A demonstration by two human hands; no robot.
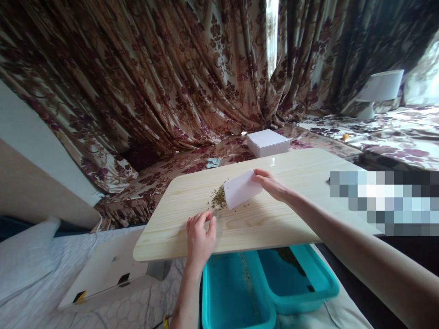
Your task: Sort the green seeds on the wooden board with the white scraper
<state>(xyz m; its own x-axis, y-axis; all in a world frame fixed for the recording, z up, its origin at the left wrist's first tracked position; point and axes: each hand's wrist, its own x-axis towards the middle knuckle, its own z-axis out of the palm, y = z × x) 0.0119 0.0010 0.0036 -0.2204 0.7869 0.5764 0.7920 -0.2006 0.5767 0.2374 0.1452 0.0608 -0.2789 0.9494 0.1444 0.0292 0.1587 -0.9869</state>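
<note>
My right hand grips a flat white card by its far right corner. The card is tilted over the wooden tabletop, and its left edge meets a small pile of greenish-brown bits like seeds or dried herbs. A few loose bits lie scattered around the pile. My left hand is at the near side of the pile, with fingers curved and the thumb apart from them. Nothing shows in its grasp, though the palm side is partly hidden.
Two turquoise plastic tubs stand below the table's near edge; dark green matter is in the right one. Behind the table are a white box and a folded cloth. A blurred-out patch covers the table's right end. A lamp stands far right.
</note>
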